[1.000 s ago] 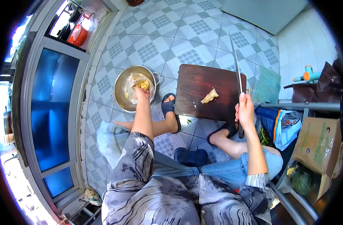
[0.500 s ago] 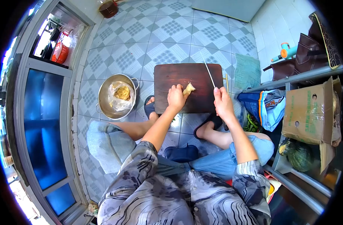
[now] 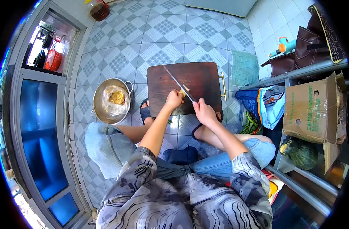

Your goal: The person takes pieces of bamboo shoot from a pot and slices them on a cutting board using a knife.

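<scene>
On the dark wooden cutting board (image 3: 159,82), my left hand (image 3: 174,100) is closed around a pale yellow, root-like piece of food (image 3: 183,92). My right hand (image 3: 205,113) grips the handle of a long-bladed knife (image 3: 176,81). The blade slants up and left across the board and passes over the piece beside my left fingers; whether it is cutting in, I cannot tell. A few small scraps lie near the piece. Left of the board, a steel pot (image 3: 97,109) with side handles holds a clear plastic bag (image 3: 110,108) of yellow food.
A shelf rack on the right carries a cardboard box (image 3: 305,110) and a dark green squash (image 3: 304,154). Green peppers (image 3: 251,124) lie by a blue and white bag (image 3: 273,105). A green cloth (image 3: 244,68) is on the tiled floor (image 3: 166,28).
My right hand has moved left, bringing the knife from the board's right side over to the piece. The blade now tilts further left. My left hand still holds the piece. The view has shifted slightly.
</scene>
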The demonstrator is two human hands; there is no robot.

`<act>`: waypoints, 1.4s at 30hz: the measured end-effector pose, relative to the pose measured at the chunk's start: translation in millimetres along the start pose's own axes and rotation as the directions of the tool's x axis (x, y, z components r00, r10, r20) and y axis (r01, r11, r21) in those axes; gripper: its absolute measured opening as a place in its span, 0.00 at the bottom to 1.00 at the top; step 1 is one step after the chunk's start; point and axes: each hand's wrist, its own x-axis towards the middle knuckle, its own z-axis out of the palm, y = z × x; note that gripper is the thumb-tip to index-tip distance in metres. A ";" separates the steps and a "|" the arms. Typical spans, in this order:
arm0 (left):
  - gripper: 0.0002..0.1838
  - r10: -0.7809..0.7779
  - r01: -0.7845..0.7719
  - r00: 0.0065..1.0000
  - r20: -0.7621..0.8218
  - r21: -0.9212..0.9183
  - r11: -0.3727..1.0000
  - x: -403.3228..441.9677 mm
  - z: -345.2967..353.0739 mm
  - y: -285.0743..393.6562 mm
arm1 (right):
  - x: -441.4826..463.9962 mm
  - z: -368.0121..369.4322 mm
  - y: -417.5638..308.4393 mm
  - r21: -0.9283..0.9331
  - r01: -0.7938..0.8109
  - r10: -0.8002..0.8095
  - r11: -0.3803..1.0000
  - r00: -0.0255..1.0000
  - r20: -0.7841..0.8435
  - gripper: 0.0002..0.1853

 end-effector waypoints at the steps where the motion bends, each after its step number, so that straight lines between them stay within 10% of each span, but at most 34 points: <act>1: 0.13 0.000 0.000 1.000 0.001 -0.001 1.000 0.8 1.9 -2.8 | -1.5 2.4 -1.8 -0.015 0.015 -0.015 1.000 1.000 0.002 0.19; 7: 0.12 0.060 0.004 0.965 -0.257 0.242 0.970 -32.3 -2.8 23.7 | -1.8 9.3 -0.8 -0.177 0.096 -0.103 0.979 0.994 -0.033 0.17; 10: 0.12 0.408 -0.147 0.724 -0.555 0.455 0.879 -49.4 4.6 25.0 | -0.8 12.1 4.3 -0.202 0.100 -0.105 0.974 0.994 -0.014 0.17; 19: 0.14 0.623 -0.554 0.550 -0.557 0.315 0.771 -37.3 22.6 7.0 | -4.9 22.6 -2.8 -0.174 0.066 -0.072 0.983 0.997 -0.025 0.15; 42: 0.12 0.590 -0.546 0.534 -0.606 0.286 0.788 -28.1 19.8 1.3 | 19.0 51.8 -24.8 -0.286 0.059 -0.099 0.957 0.987 -0.129 0.13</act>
